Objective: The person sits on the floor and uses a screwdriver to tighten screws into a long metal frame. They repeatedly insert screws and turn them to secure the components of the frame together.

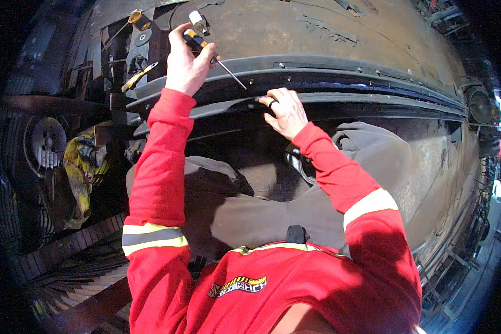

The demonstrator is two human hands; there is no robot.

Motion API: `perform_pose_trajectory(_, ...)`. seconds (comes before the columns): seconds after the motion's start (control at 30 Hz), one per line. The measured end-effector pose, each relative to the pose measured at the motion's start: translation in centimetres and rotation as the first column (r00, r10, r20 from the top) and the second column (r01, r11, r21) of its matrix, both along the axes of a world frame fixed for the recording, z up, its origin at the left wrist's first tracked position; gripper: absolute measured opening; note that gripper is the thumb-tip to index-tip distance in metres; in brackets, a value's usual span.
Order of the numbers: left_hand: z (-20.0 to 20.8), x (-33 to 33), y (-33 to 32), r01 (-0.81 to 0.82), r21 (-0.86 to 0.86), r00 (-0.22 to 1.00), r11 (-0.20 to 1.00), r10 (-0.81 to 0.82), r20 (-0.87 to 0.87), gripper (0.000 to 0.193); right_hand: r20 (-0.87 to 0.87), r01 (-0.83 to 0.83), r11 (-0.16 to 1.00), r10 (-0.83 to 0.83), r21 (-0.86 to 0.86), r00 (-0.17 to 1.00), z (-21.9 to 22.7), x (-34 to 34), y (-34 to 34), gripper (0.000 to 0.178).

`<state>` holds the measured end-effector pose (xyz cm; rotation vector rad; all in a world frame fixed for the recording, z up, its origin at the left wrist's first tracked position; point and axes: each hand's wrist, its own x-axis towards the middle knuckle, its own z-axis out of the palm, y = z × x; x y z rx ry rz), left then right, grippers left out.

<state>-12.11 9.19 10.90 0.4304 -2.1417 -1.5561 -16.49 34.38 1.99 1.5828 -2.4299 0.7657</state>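
Red sleeves (160, 183) fill my feed. I see the left hand (187, 65) wrapped around 1 screwdriver (195, 40), its shaft slanting over long metal strips (373, 99); I can't tell whether its tip touches. The right hand (287, 113), fingers bent, is at the near strip; whether it pinches anything, I can't tell.

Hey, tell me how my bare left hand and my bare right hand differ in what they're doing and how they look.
Your left hand grips a black-and-orange-handled screwdriver, while your right hand curls its fingers at the long dark metal rail. The right hand wears a dark ring; none shows on the left. The left hand sits higher in the picture than the right. Both come out of red sleeves.
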Motion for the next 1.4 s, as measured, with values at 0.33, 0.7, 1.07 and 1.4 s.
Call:
perform_pose_trajectory(0.33, -7.2, -2.2, -0.6, -0.046, 0.002, 0.999, 0.999, 0.046, 0.020, 0.054, 0.223, -0.224, 0.964, 0.189, 0.141, 0.956, -1.5, -3.7, -1.3, 0.033)
perform_pose_trajectory(0.7, -5.3, -2.2, -3.4, -0.164, 0.073, 0.985, 0.984, 0.160, 0.059, 0.054, 0.412, -0.251, 0.965, 0.202, 0.069, 0.889, -1.8, -4.7, -1.8, 0.031)
perform_pose_trajectory(1.07, -5.1, -1.6, -4.1, -0.183, 0.082, 0.983, 0.980, 0.181, 0.039, 0.054, 0.411, -0.281, 0.951, 0.208, 0.127, 0.888, -1.7, -4.9, -2.2, 0.036)
perform_pose_trajectory(1.4, -4.9, -1.2, -4.5, -0.186, 0.110, 0.983, 0.976, 0.185, 0.012, 0.056, 0.447, -0.291, 0.954, 0.228, 0.076, 0.865, -1.6, -4.9, -2.0, 0.045)
